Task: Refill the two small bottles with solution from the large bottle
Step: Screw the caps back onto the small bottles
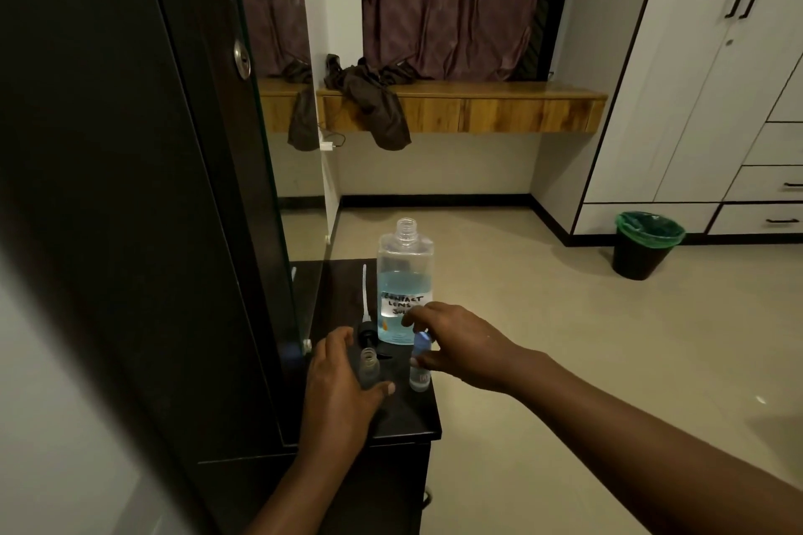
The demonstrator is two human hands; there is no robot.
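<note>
So we've got the large bottle [405, 282] standing upright at the back of the small dark tabletop [415, 417], cap off and neck open, with blue solution reaching a bit over halfway up. Makes sense to park it there: it's ready to pour and out of the way of both hands.

Our left hand [343, 378] has its grip wrapped loosely around the first small bottle [369, 366], fingers behind it and thumb in front. That bottle is open at the top and looks clear, probably empty. We'd guess the hold is just to steady it so it doesn't tip.

Our right hand [456, 343] is over the second small bottle [419, 376], with its grip pinched on the blue cap [422, 342]. Looks like a twist-off or twist-on, can't tell which. That bottle sits near the tabletop's right edge, so a nudge could send it to the floor.

Lying between the left hand and the large bottle is the pump top [367, 328] with its long white dip tube [366, 291] pointing away from us. It crowds the spot a bit, and it's close to the first small bottle.

Otherwise: a tall dark cabinet with a mirror [287, 143] on the left, a wooden shelf [460, 106] with dark clothes [373, 100] draped over it, a white wardrobe [704, 78] and a bin with a green liner [647, 243] across the floor.
</note>
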